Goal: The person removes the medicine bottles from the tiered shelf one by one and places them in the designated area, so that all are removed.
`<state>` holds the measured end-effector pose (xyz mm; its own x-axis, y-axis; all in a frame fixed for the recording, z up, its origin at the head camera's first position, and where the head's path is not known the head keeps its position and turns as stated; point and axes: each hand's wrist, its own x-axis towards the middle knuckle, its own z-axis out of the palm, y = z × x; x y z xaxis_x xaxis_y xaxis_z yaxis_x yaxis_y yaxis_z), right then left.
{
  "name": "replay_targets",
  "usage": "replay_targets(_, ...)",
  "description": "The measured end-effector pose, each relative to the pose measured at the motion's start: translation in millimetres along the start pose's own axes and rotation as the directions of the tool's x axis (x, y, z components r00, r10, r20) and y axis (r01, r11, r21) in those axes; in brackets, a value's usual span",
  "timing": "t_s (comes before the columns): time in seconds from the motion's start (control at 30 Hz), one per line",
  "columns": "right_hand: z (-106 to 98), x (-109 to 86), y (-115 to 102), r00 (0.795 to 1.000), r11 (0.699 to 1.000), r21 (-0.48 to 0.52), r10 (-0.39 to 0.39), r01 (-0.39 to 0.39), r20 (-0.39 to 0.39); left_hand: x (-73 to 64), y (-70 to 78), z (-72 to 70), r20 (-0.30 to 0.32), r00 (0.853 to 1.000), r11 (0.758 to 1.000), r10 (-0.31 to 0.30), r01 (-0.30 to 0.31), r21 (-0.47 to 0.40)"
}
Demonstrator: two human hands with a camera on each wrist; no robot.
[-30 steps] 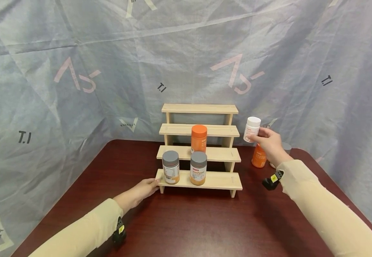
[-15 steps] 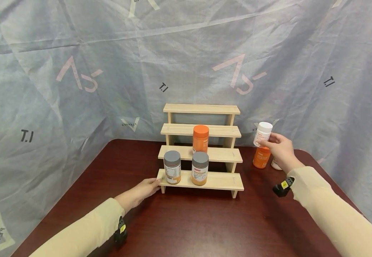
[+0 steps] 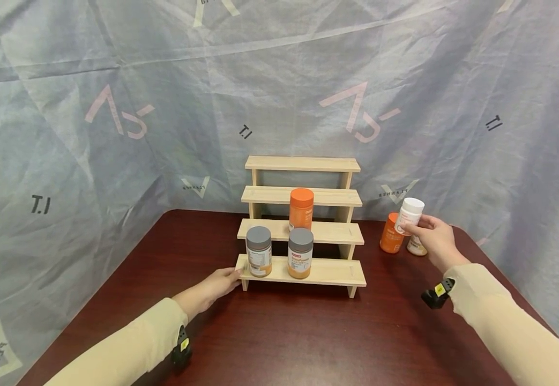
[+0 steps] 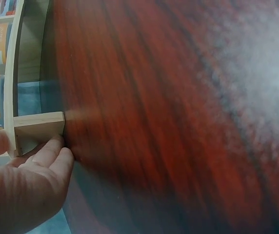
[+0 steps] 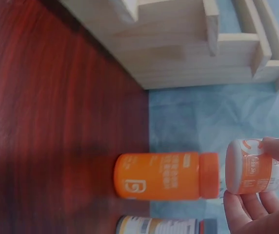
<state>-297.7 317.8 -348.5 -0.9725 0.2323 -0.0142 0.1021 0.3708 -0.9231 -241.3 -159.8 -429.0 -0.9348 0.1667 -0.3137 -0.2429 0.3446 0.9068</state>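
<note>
My right hand (image 3: 434, 238) holds a white pill bottle (image 3: 409, 213) up off the table, thumb on one side and fingers on the other. In the right wrist view, the bottle's (image 5: 254, 168) orange-and-white label shows, and its base is close to the lid of an orange jar (image 5: 159, 175). My left hand (image 3: 214, 287) grips the left end of a tiered wooden stand (image 3: 329, 271) at its lowest step. The left wrist view has the thumb above the board and the other fingers beneath, beside the stand's leg (image 4: 39, 126).
Two grey-lidded jars (image 3: 259, 252) (image 3: 300, 253) stand on the lowest step. Another orange jar (image 3: 301, 210) stands one step up. At the table's (image 3: 284, 332) right, a jar with a yellowish base (image 3: 416, 246) is partly behind my right hand. A grey cloth (image 3: 269, 80) hangs behind.
My right hand has carried the white bottle rightward and down, away from the stand and beside the orange jar on the table. My left hand stays on the stand.
</note>
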Motion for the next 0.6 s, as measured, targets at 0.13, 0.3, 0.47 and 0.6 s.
replay_targets(0.13,-2,-1.0,10,1.000,0.998,-0.057,-0.018,0.018,0.001,-1.4,-0.9,0.1,-0.004,1.000,1.000,-0.006,0.006,0.007)
replay_targets(0.3,-5,-1.6,16,0.999,0.991,-0.125,-0.040,0.041,0.003,-1.7,0.2,0.6,-0.007,1.000,1.000,0.009,-0.009,0.016)
replay_targets(0.47,-8,-0.8,23,0.999,0.987,-0.154,-0.043,0.041,-0.007,-0.5,0.7,0.3,-0.016,1.000,1.000,0.011,-0.011,0.016)
replay_targets(0.6,-12,-1.3,31,0.999,0.984,-0.175,-0.030,0.026,-0.017,0.0,0.1,0.3,-0.013,1.000,1.000,0.012,-0.011,0.018)
